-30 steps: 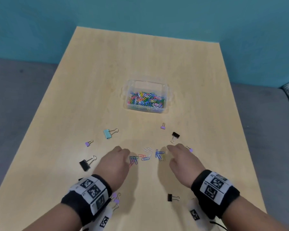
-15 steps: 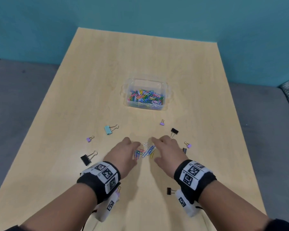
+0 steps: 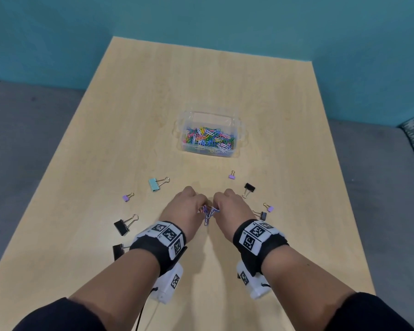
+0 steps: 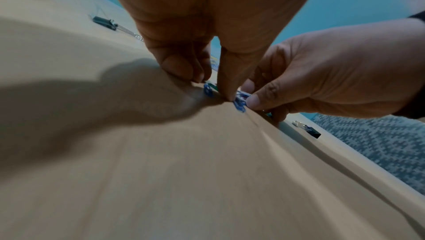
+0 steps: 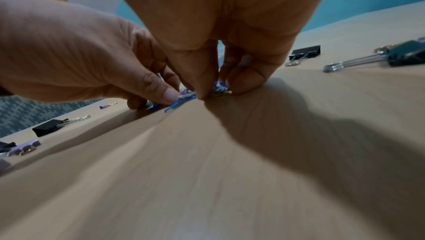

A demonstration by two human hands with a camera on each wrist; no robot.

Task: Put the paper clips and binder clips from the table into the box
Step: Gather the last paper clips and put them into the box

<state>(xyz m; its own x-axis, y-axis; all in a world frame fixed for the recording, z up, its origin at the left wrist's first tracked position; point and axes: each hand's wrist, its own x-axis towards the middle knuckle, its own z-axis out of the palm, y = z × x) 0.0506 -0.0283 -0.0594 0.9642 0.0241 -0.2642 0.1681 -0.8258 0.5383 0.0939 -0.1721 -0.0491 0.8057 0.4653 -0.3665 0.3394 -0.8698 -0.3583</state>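
Observation:
A small heap of coloured paper clips [image 3: 209,213] lies on the table between my two hands. My left hand [image 3: 185,207] pinches clips [image 4: 208,88] from the left with curled fingers. My right hand [image 3: 232,207] pinches clips [image 5: 219,85] from the right, fingertips down on the wood. The clear plastic box [image 3: 209,152] stands further back, holding many coloured paper clips. Binder clips lie scattered: a teal one [image 3: 154,184], small purple ones [image 3: 126,197] [image 3: 231,176] [image 3: 270,208], black ones [image 3: 249,188] [image 3: 122,226] [image 3: 262,215] [image 3: 118,250].
The wooden table [image 3: 129,115] ends at a teal wall behind, with grey floor [image 3: 22,139] on both sides. Black binder clips [image 5: 303,54] [image 5: 49,128] lie close to the hands. Bare wood lies between the hands and the box.
Both hands have drawn together, sweeping the spread-out paper clips into one heap between them. Their fingers have curled in and now pinch the heap.

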